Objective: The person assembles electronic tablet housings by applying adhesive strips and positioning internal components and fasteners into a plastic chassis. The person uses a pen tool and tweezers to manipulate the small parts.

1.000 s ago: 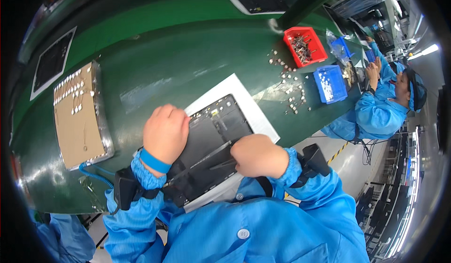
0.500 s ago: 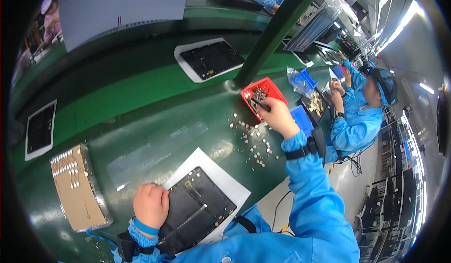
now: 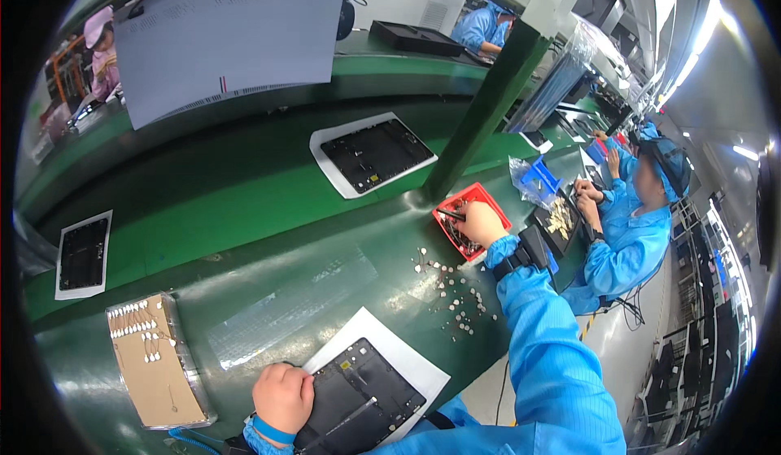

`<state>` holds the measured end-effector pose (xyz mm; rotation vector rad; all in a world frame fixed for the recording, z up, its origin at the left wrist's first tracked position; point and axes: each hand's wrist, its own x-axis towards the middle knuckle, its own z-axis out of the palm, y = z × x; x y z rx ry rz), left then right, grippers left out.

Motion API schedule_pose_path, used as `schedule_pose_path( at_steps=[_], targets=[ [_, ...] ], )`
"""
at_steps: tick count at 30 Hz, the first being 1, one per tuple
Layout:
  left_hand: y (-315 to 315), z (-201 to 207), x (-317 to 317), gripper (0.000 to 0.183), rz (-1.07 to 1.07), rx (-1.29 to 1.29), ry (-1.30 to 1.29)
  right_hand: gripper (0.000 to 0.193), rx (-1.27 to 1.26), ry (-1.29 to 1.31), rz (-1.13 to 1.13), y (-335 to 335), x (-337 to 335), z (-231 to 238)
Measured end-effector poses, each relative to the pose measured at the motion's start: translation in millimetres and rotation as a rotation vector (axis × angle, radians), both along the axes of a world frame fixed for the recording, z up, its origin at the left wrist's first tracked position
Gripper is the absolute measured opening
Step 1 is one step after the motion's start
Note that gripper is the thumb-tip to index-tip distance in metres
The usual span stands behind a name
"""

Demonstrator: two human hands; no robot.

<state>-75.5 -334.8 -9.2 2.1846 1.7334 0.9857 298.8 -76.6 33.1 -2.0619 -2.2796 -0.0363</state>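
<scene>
My right hand reaches into a red bin and grips a black pen-shaped tool. The bin holds small dark and silvery parts; its inside is partly covered by the hand. My left hand, a blue band round its wrist, rests with curled fingers at the left edge of a black tablet-like housing. Whether the fingers hold anything is hidden. The housing lies on a white sheet near me. Several small round white pieces with thin leads are scattered on the table in front of the bin.
A tray with brown board carries rows of white-tipped wired parts at left. Two more black housings lie on white sheets on the green strip. A green post stands behind the bin. A co-worker in blue works at right.
My right hand has gone lower into the red bin with the black tool, its fingers now inside the rim. The view has shifted, so everything sits lower in the picture. My left hand stays at the housing.
</scene>
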Motion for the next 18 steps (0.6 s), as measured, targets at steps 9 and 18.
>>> schedule_pose_path(
  at_steps=[9,18],
  targets=[
    [-1.0,1.9,-0.2,0.008,0.021,-0.064,-0.031,0.017,0.364,0.424,-0.063,-23.9,-4.9,38.4],
    [1.6,-0.3,-1.6,0.009,0.007,-0.040,0.023,0.011,-0.340,0.932,0.371,-154.4,-145.7,7.7]
  ],
)
